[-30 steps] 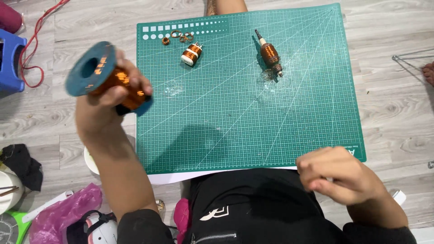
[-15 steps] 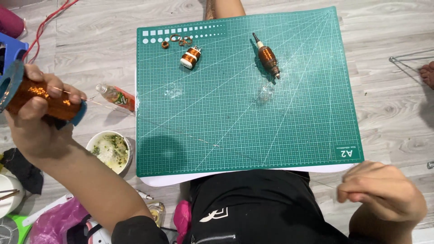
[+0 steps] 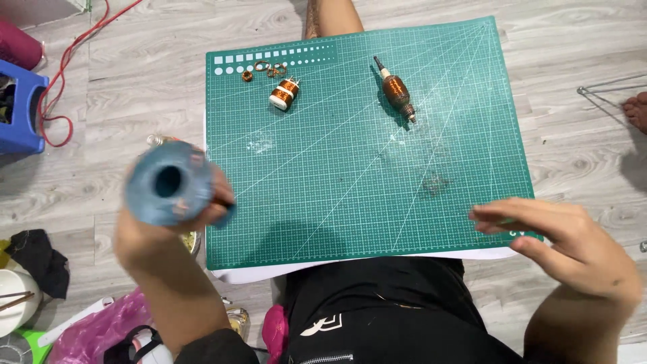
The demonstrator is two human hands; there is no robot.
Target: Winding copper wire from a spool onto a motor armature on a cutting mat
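Note:
My left hand (image 3: pixel 158 236) grips a blue-flanged spool of copper wire (image 3: pixel 168 183), held up with its round end and centre hole facing the camera; it is motion-blurred, just left of the green cutting mat (image 3: pixel 337 195). My right hand (image 3: pixel 566 246) hovers over the mat's near right corner, fingers apart, holding nothing. On the mat's far side lie a small copper coil on a white bobbin (image 3: pixel 285 93), a wound motor armature (image 3: pixel 396 91) and a few small copper rings (image 3: pixel 264 69).
A blue plastic stool (image 3: pixel 23 108) and a red cable (image 3: pixel 64 74) sit on the wooden floor at far left. A white bowl (image 3: pixel 15 303), pink plastic bag (image 3: pixel 94 330) and dark cloth (image 3: pixel 34 259) lie near left. A wire frame (image 3: pixel 606 91) sits at right.
My left hand has swung the spool from the far left back toward the mat and turned its end to the camera. My right hand has risen onto the mat's near right corner.

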